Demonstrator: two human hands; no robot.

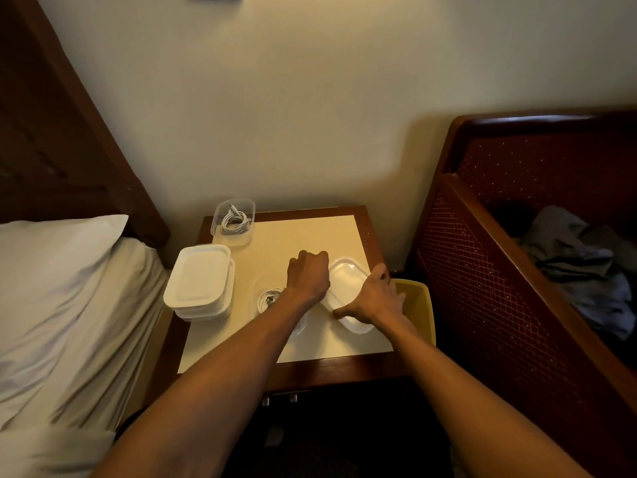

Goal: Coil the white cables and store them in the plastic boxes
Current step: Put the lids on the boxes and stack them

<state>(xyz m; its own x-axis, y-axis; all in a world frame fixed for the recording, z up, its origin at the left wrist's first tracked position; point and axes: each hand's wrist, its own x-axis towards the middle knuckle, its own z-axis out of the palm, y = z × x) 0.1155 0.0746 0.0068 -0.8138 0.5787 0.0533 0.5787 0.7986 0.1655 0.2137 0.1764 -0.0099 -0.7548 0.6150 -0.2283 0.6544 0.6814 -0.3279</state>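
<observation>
On the nightstand [303, 236] a white lid [346, 281] lies tilted between my hands. My left hand [308, 274] curls over its far left edge and my right hand [374, 300] grips its near right side. Under my left forearm stands a clear plastic box [267, 298] with a coiled white cable [269, 300] inside, partly hidden. At the back left corner an open clear box [234, 220] holds another coiled white cable [234, 220].
A stack of white lidded boxes [200, 281] sits at the nightstand's left edge beside the bed and pillow [58, 277]. A yellow bin [418, 305] stands right of the nightstand. A red armchair [517, 236] with clothes on it fills the right side.
</observation>
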